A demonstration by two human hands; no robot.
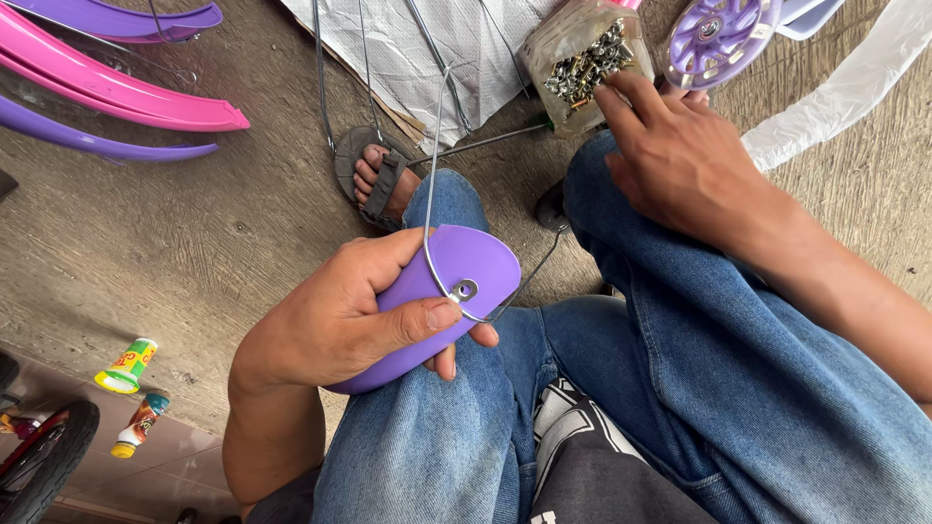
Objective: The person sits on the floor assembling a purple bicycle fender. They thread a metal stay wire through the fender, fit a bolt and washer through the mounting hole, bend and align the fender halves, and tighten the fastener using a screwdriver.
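Observation:
My left hand (340, 320) grips a purple plastic mudguard (456, 267) over my left knee. The thumb presses a thin wire stay (434, 175) with an eyelet (464, 289) against the mudguard's end. My right hand (680, 160) reaches forward over my right knee. Its fingertips touch a clear plastic container of small metal bolts and nuts (581, 63) on the floor. Whether those fingers pinch a bolt is hidden.
Pink (116, 87) and purple (97, 146) mudguards lie at the upper left. A purple training wheel (716, 34) sits beside the container. More wire stays (364, 58) rest on a white sheet (456, 49). Two small bottles (126, 364) and a bike tyre (44, 461) are at the lower left.

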